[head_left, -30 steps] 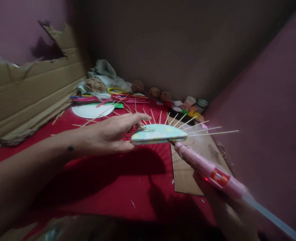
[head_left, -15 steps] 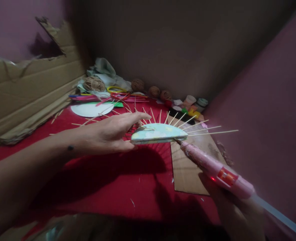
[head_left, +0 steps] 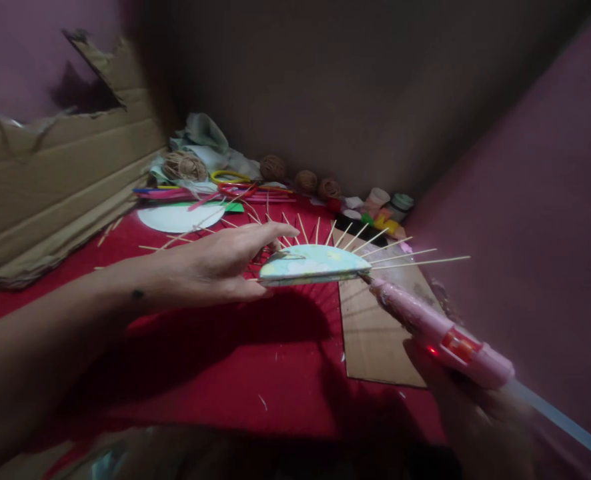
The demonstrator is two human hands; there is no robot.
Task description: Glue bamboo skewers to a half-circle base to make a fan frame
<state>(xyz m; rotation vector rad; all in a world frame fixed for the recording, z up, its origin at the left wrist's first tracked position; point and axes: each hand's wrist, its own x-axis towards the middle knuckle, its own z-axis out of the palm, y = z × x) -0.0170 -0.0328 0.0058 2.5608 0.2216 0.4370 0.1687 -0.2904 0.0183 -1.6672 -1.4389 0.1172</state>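
My left hand (head_left: pixel 235 260) grips the left end of a pale blue-green patterned half-disc (head_left: pixel 315 262), thumb below and fingers above. Thin wooden sticks (head_left: pixel 374 239) fan out from its curved far edge. In my right hand (head_left: pixel 475 407) is a pink hot glue gun (head_left: pixel 425 320), with a red light lit on its side and a clear glue stick (head_left: pixel 565 420) jutting from its back. The gun's nozzle touches or nearly touches the right end of the half-disc's straight near edge. My right fingers are mostly hidden behind the gun.
A cardboard piece (head_left: pixel 380 340) lies on the red cloth (head_left: pixel 215 373). Behind are a white half-disc (head_left: pixel 175 219), scissors (head_left: pixel 230 177), twine balls (head_left: pixel 273 168) and small tubs (head_left: pixel 378 199). Torn cardboard (head_left: pixel 50 173) stands at left; a wall rises at right.
The glue gun's nozzle has slid right along the straight edge of the half-disc, to its right end. My left hand keeps its hold, and the view has shifted slightly.
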